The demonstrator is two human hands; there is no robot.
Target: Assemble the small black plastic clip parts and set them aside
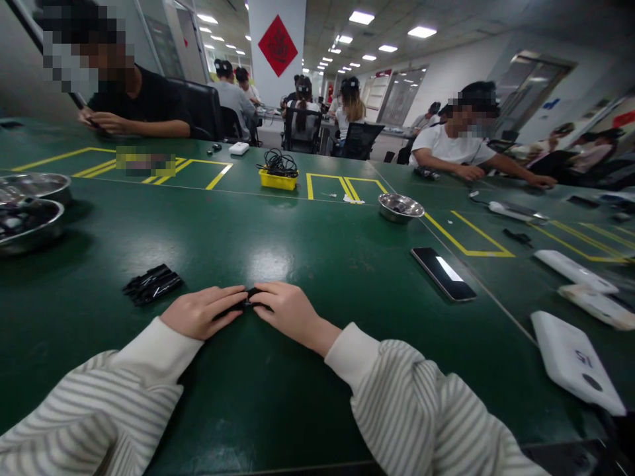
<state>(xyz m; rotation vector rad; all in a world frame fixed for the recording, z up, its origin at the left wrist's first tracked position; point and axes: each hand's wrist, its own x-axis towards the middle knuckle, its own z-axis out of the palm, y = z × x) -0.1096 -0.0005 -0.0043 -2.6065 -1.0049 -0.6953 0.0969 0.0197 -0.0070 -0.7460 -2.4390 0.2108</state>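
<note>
My left hand (208, 309) and my right hand (282, 309) meet fingertip to fingertip just above the green tabletop. Between their closed fingers sits a small black piece (249, 297), mostly covered, so its kind cannot be made out. Both hands appear to grip it, one from each side. Left of my left hand lies a flat bundle of shiny black strips (153, 284), apart from my fingers.
Steel bowls (59, 223) holding dark parts stand at the left edge; another steel bowl (401, 207) is farther back right. A yellow box (278, 180) holds black cables. A phone (443, 274) and white devices (575, 360) lie right. Co-workers sit across the table (322, 244).
</note>
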